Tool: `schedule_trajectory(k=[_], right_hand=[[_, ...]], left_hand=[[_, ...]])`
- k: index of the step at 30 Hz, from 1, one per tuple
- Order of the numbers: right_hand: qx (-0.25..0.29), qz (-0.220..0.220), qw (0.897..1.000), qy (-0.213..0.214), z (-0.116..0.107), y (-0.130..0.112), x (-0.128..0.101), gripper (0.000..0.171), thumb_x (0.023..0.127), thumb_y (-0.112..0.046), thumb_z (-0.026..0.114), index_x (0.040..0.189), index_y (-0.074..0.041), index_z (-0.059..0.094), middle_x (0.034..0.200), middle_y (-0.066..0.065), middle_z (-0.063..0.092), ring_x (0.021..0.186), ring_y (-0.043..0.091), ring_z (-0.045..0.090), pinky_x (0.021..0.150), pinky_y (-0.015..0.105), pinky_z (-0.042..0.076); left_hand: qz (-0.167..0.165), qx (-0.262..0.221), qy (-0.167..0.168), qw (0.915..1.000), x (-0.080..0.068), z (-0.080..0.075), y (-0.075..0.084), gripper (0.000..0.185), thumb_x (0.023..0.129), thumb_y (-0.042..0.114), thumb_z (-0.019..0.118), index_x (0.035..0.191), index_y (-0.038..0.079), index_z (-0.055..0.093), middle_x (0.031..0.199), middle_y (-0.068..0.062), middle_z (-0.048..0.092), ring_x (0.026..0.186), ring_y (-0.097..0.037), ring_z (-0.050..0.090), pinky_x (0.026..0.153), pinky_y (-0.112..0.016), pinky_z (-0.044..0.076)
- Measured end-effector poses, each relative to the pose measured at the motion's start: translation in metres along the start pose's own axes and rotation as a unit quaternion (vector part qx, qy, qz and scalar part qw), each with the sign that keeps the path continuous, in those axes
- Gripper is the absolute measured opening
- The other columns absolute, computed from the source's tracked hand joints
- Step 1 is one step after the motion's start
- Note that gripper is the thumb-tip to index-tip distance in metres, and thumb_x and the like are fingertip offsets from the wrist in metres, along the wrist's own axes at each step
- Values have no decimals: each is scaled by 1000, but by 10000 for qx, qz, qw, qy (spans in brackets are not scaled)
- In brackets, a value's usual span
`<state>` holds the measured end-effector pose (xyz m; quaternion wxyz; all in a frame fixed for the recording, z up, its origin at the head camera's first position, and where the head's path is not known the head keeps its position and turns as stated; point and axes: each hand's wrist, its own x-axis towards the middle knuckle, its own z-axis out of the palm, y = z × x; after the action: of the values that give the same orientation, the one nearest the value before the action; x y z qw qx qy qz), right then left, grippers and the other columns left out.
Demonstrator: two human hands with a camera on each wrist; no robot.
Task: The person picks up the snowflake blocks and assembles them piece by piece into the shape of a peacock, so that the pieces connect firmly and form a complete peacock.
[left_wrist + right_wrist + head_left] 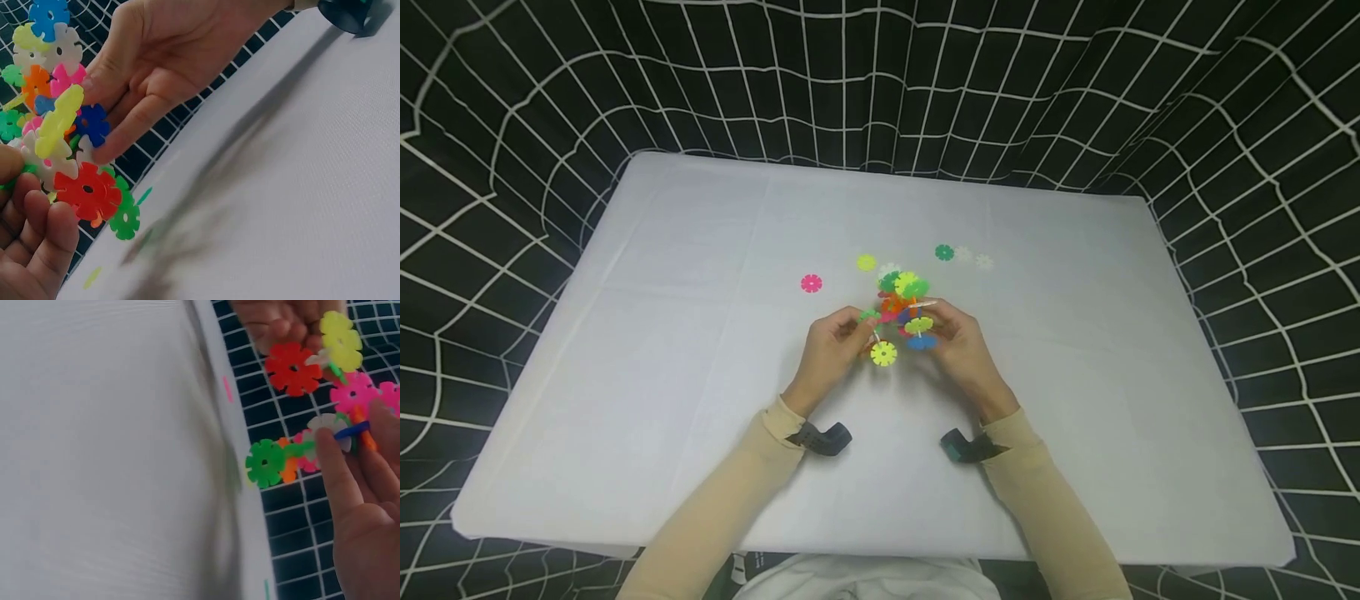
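**Both hands on the disc cluster, mid-tabletop**

The white tabletop [662, 350] carries everything, with one person's two arms reaching in from the near edge. Just above the middle of it, the left hand [829, 350] and the right hand [961, 346] hold one cluster of joined plastic discs [901, 310] between them. The cluster sits directly between the two grips, equally near to each, and runs longest from the near edge toward the far edge. The left fingers are curled round its near left side, by a red disc [86, 190]; the right fingers [134, 122] pinch its right side.

Loose discs lie flat beyond the cluster, toward the far edge. I count five: one pink disc [811, 283], one yellow disc [867, 262], one dark green disc [944, 252] and two pale discs [973, 257], faint against the cloth. How many discs make up the cluster cannot be counted.
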<state>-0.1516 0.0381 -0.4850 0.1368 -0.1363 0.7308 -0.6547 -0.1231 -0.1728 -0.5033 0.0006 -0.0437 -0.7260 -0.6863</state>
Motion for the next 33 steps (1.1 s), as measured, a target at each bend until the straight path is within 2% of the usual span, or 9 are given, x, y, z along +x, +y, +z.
schedule_trajectory(k=[6, 8, 11, 15, 18, 21, 27, 30, 33], right_hand=[[-48, -59, 10000, -36, -7, -3, 0, 46, 88, 13, 61, 132, 1, 57, 129, 19, 66, 113, 9, 66, 89, 22, 57], [-16, 36, 10000, 22, -10, -3, 0, 48, 89, 11, 61, 135, 0, 56, 134, 22, 64, 113, 9, 67, 90, 22, 57], [-44, 185, 9995, 240, -15, 0, -1, 48, 90, 9, 59, 136, -5, 58, 130, 11, 67, 109, 6, 67, 89, 22, 57], [990, 419, 9933, 420, -20, 3, 0, 35, 93, 8, 58, 121, -11, 64, 111, -4, 69, 103, 10, 67, 94, 26, 56], [2346, 474, 9696, 504, -24, 4, 0, 27, 95, 8, 59, 114, -10, 65, 113, -3, 69, 110, 13, 66, 105, 29, 53], [3171, 430, 9447, 721, -31, 6, 1, 28, 97, 5, 59, 122, -8, 63, 124, -2, 66, 117, 12, 61, 107, 26, 51], [4071, 338, 9047, 1213, -57, 18, 5, 57, 99, 0, 58, 152, -5, 37, 155, 7, 42, 143, 24, 43, 109, 32, 50], [4446, 442, 8801, 1608, -71, 22, 5, 58, 98, 1, 60, 150, -3, 34, 157, 10, 34, 145, 27, 36, 110, 33, 49], [4690, 471, 8591, 1995, -84, 27, 4, 49, 97, 3, 60, 139, -2, 36, 150, 8, 34, 139, 23, 40, 112, 34, 48]], left_hand=[[-65, -182, -31, 9998, 1, 3, 1, 26, 102, 19, 60, 100, -6, 66, 76, -19, 59, 68, -26, 55, 61, -23, 48], [-150, -356, 16, 9993, 2, 2, -1, 26, 104, 19, 57, 106, -5, 66, 80, -19, 60, 69, -25, 57, 63, -24, 52], [-263, -644, 118, 9975, 3, 1, -4, 26, 106, 16, 52, 116, -6, 62, 85, -20, 59, 69, -19, 58, 63, -24, 54], [-388, -884, 205, 9951, 4, -1, -7, 28, 106, 12, 50, 123, -10, 57, 85, -12, 60, 66, -12, 57, 61, -21, 53], [-435, -1010, 179, 9938, 5, -2, -9, 28, 105, 7, 49, 121, -13, 56, 82, -4, 60, 65, -9, 58, 60, -20, 53], [-447, -1090, 127, 9930, 5, -3, -9, 26, 103, 3, 48, 120, -15, 56, 81, -1, 59, 64, -9, 58, 60, -19, 52], [-564, -1115, 24, 9922, 5, -5, -10, 25, 102, 3, 49, 120, -12, 57, 81, 0, 60, 65, -10, 59, 60, -20, 53], [-619, -1118, -3, 9918, 5, -5, -11, 27, 101, 4, 49, 121, -13, 56, 82, -4, 60, 65, -10, 59, 60, -20, 53], [-650, -1160, -41, 9911, 5, -6, -12, 27, 101, 4, 48, 122, -13, 55, 84, -9, 60, 65, -11, 59, 59, -21, 53]])
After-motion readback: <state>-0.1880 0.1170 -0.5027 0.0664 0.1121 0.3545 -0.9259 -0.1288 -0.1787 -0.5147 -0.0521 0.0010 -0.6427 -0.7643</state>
